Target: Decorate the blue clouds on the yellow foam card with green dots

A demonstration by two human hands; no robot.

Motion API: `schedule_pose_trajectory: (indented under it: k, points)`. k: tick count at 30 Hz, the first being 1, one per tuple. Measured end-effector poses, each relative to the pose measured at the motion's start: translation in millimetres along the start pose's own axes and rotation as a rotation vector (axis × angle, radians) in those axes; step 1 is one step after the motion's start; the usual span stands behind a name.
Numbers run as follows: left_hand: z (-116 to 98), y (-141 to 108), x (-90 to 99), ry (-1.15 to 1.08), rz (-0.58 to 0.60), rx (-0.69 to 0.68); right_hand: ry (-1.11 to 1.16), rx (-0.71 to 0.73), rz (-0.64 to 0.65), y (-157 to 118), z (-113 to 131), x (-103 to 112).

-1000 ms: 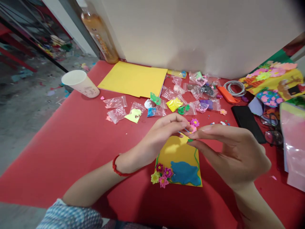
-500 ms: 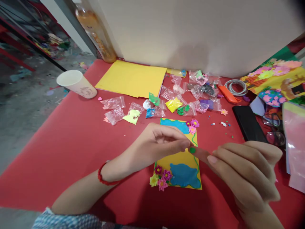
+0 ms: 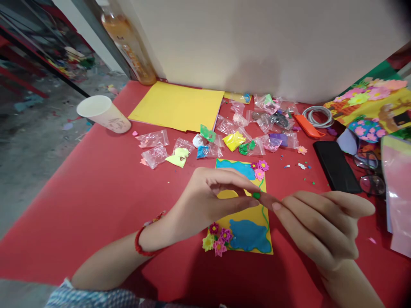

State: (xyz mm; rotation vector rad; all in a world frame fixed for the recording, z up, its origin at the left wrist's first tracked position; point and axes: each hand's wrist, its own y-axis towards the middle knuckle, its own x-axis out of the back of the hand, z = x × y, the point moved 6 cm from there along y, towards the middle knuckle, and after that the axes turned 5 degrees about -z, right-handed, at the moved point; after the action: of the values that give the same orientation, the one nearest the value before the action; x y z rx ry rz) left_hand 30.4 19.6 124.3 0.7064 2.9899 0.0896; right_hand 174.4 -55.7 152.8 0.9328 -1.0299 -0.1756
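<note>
A small lump of green clay (image 3: 256, 195) lies between the thumb and index fingertip of my left hand (image 3: 213, 199). The tip of my right index finger meets the lump from the right. My right hand (image 3: 324, 224) is otherwise curled, its thumb pressed along the index finger. Below both hands lies a yellow card (image 3: 221, 214), partly covered by the left one. On the card are a blue clay patch (image 3: 248, 235) near the bottom, another at the top, green wavy clay lines, and clay flowers (image 3: 219, 239) at two corners.
Bags of coloured clay (image 3: 236, 140) spread across the red table (image 3: 105, 192). Behind them lie yellow sheets (image 3: 180, 105). A paper cup (image 3: 104, 114) and a bottle (image 3: 130, 49) stand left. To the right are a black phone (image 3: 337, 167), glasses (image 3: 371, 185) and an orange cutter (image 3: 308, 125).
My left index finger has lifted off the thumb, with the green lump now between them. My right hand has shifted slightly left, its index fingertip still at the lump.
</note>
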Motion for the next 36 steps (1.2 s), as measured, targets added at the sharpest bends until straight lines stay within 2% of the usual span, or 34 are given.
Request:
schedule_pose_trajectory:
  k: [2,4,11,20,24,29,36]
  points:
    - [0.8,-1.1,-1.1,-0.010,0.006,0.000,-0.145,0.255,-0.009,0.0,13.6,-0.6]
    - [1.7,-2.2,-1.5,-0.008,-0.002,0.005,-0.238,0.374,0.002,-1.1,18.8,-2.6]
    - [6.5,-3.3,0.9,-0.024,-0.079,0.057,-0.259,0.464,-0.020,-0.7,17.9,-7.3]
    - [6.3,-0.3,-2.0,-0.099,-0.041,0.053,-0.253,0.458,-0.075,6.6,19.2,-9.0]
    - [5.7,2.1,1.4,-0.105,-0.084,0.046,-0.226,0.396,-0.069,13.5,11.2,-14.9]
    - [4.8,5.1,6.9,-0.086,-0.162,0.020,-0.070,0.134,-0.085,21.9,-10.8,-23.8]
    - [7.7,4.8,10.5,-0.101,-0.213,-0.067,0.196,-0.180,-0.027,29.4,-13.5,-28.4]
